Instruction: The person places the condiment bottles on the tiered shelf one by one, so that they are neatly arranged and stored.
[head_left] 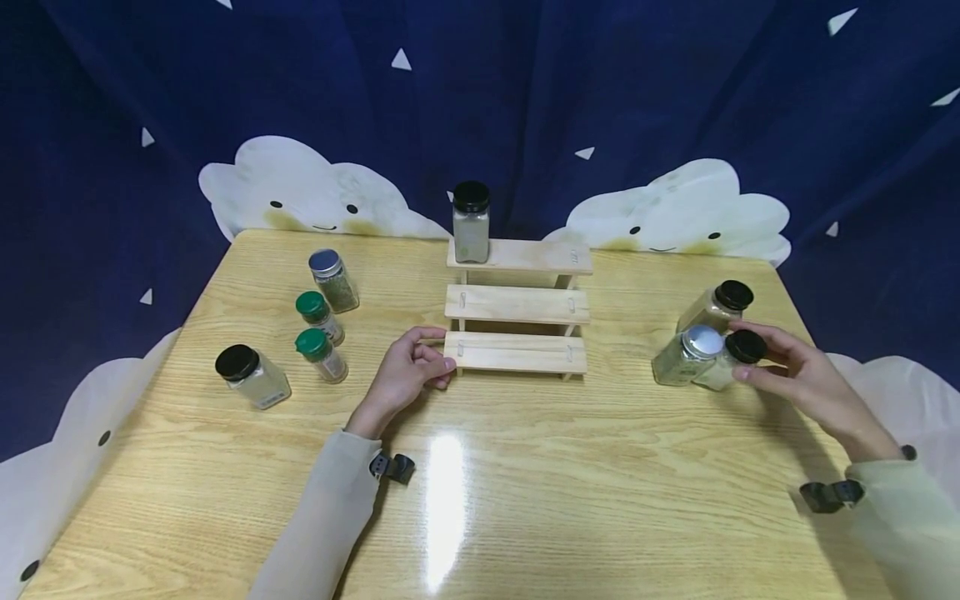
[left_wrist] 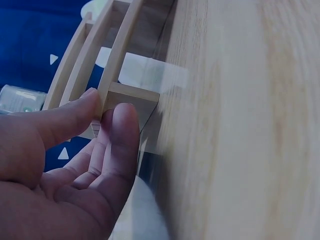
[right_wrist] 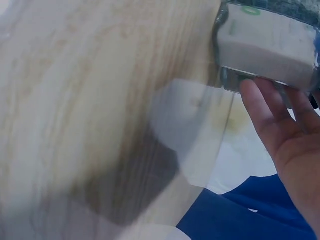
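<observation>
White glare streaks the pale yellow wood-grain tabletop (head_left: 570,492); the right wrist view is hazy, soft and shadowed.

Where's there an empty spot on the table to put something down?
Biggest bare patch: the front of the table, between the two sleeves. There's also room between the rack and the three jars on the right, and along the rack's middle shelf. It's crowded at the right hand, where those jars bunch together, and around the green-capped jars.

Jar (right_wrist: 270,47) partly past right-wrist view's edge
</observation>
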